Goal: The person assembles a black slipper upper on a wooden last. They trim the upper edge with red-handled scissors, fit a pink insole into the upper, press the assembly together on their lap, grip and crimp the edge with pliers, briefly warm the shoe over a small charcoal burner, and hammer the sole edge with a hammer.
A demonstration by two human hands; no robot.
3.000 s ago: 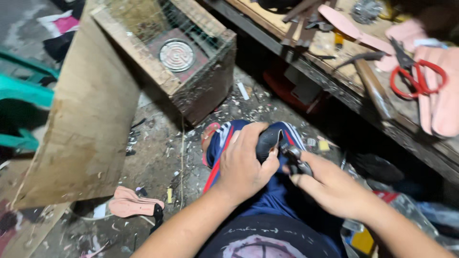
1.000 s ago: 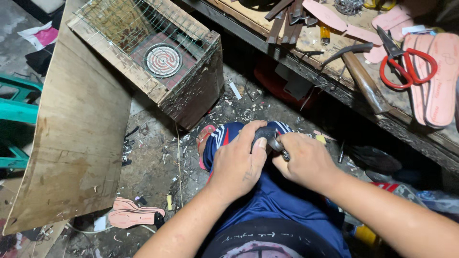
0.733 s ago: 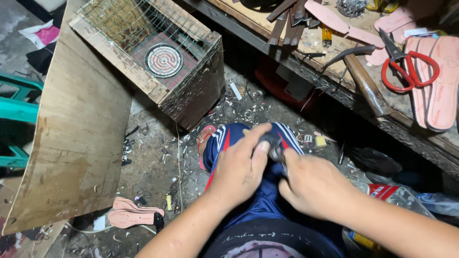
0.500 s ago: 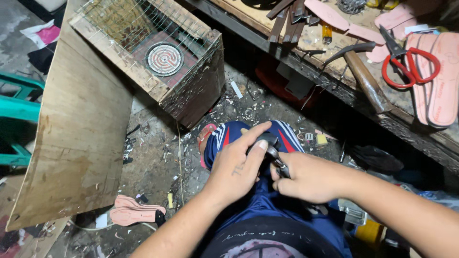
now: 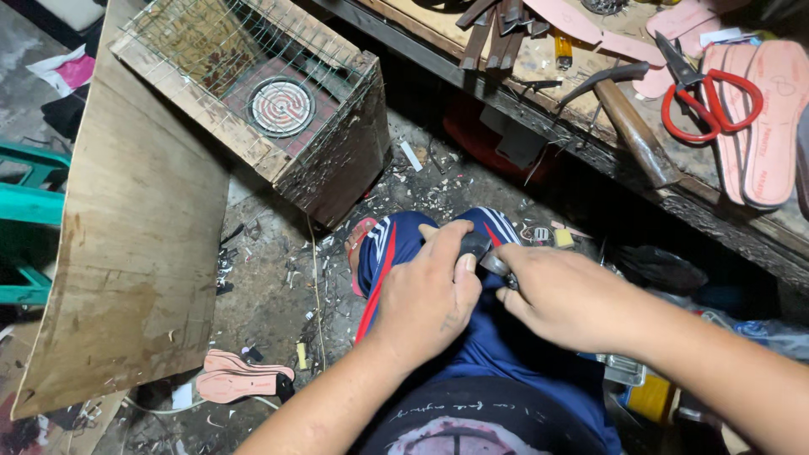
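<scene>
Left hand, fingers curled shut around a small dark rounded object, held over the knee of blue track trousers with red and white stripes. Right hand, closed on a slim dark metal tool, its tip touching the dark object; the two hands sit together, nearly touching. Rough wooden bench, running along the upper right: red-handled scissors near its right end, wooden-handled hammer just left of them with its handle reaching the front edge, pink shoe insoles at the far right, a cluster of dark metal tools toward the back edge. Littered concrete floor: wooden crate topped with wire mesh holding a round coil heater, large plywood sheet leaning beside it, pink sole cut-outs below the sheet.
</scene>
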